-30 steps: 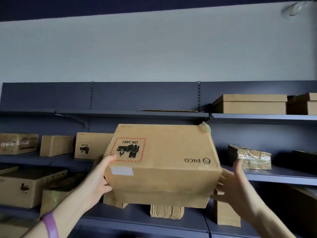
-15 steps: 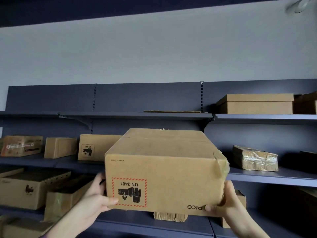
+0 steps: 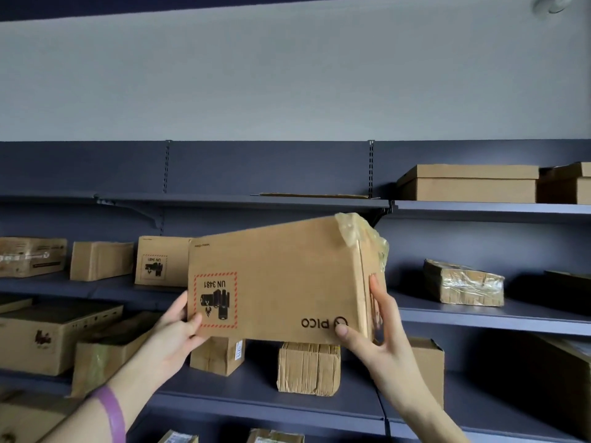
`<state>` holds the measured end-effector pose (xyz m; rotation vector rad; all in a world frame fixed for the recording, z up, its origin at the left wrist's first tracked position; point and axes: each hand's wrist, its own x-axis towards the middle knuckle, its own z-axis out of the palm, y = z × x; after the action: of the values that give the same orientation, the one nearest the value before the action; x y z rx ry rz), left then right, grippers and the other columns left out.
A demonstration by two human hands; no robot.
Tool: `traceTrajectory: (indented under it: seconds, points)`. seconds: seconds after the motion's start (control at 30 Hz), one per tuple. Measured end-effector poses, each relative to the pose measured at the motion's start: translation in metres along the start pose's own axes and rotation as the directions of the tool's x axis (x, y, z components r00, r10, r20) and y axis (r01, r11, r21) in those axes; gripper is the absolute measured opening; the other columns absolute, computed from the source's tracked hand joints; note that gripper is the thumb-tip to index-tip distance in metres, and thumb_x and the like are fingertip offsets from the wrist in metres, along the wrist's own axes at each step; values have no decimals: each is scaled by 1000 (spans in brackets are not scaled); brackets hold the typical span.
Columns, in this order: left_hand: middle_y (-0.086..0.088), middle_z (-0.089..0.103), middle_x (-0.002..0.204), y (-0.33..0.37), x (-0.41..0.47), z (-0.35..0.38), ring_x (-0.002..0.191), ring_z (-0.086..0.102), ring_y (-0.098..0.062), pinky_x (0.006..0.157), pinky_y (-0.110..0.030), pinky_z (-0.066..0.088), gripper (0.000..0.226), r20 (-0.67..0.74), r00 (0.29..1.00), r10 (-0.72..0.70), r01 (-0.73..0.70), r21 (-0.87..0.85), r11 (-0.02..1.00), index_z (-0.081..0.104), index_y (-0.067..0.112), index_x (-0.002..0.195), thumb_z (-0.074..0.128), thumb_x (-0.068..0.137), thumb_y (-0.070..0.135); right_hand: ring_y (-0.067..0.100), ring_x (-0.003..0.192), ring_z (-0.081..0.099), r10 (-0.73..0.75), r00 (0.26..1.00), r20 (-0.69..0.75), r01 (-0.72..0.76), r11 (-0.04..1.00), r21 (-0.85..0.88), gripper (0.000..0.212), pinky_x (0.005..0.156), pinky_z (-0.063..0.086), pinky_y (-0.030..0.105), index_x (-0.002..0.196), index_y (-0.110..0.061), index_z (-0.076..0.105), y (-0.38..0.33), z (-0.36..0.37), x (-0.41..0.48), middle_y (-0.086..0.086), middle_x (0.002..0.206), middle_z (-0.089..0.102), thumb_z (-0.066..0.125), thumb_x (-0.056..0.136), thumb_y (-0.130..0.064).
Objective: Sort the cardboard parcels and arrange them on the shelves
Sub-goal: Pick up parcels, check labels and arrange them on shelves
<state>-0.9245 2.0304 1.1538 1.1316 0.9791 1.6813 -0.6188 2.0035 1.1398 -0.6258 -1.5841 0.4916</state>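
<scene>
Gripping PICO parcel (image 3: 281,279), label inverted, at lower corners: left hand (image 3: 174,330), right hand (image 3: 374,342), both clasped on it; before middle shelf (image 3: 479,318).

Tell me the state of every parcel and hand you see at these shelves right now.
PICO box, held up, tilted, print upside down.
Left hand, grips its lower left corner.
Right hand, holds its lower right corner.
Lidded box, closed, on the top shelf.
Wrapped parcel, sealed in clear film, on the middle shelf.
</scene>
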Motion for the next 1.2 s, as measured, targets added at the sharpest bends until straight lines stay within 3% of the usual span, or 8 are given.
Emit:
traceTrajectory:
  seconds: [0.2,0.33,0.43,0.53,0.7,0.83,1.03,1.2]
  points:
    - [-4,57,119,-2,9,1,113,51,-23,103,-47,36,58,-60,998,-28,26,-38,999,39,23,142,31,97,-12,-9,144,10,-83,996,-24,79,987,-138,96,113,19,25,147,-46,23,-2,14,-3,-38,152,14,68,66,-73]
    - [3,63,110,-1,2,8,112,55,-22,101,-48,40,55,-71,996,59,-61,-22,998,45,21,139,37,95,-11,-6,142,23,-6,996,-93,8,1000,23,72,112,33,27,142,-57,26,5,5,3,-43,146,26,64,81,-60]
    - [1,68,111,1,-8,13,108,61,-19,99,-47,44,54,-40,992,121,-123,-47,991,51,23,133,46,91,-11,10,113,63,184,971,-151,-129,939,319,65,82,58,42,138,-56,38,15,-1,10,-19,131,58,69,82,-42]
    - [-1,71,112,8,-17,13,109,63,-19,98,-44,45,42,81,989,120,-110,-123,986,56,24,127,53,90,4,20,100,68,267,930,-252,-117,866,486,58,77,60,45,135,-37,51,23,-15,22,3,126,65,63,79,-37]
    - [-20,48,138,3,-13,5,118,54,-36,85,-50,52,60,7,994,-109,97,-512,853,40,27,138,60,83,42,20,104,66,327,930,-164,-159,765,624,50,80,59,41,132,-28,56,35,-22,31,6,130,63,57,84,-39]
    - [-28,54,132,5,-24,13,117,54,-48,97,-61,43,78,360,907,-217,382,-490,784,42,23,139,46,78,71,16,106,68,382,920,-86,-214,674,707,39,74,60,39,132,-26,56,45,-18,27,0,126,66,47,94,-33]
    - [-18,64,124,4,-46,47,116,60,-34,98,-55,47,48,361,932,-44,252,-554,793,53,21,129,48,89,48,27,106,65,516,833,-198,-273,696,665,45,77,57,38,139,-19,41,47,10,32,13,132,59,54,96,-22]
    - [-2,73,109,0,-67,94,106,66,-20,98,-48,46,32,320,946,56,93,-433,897,66,37,113,61,81,37,31,109,66,534,841,86,-413,529,741,39,93,51,52,131,-24,56,32,51,34,9,123,67,42,100,-44]
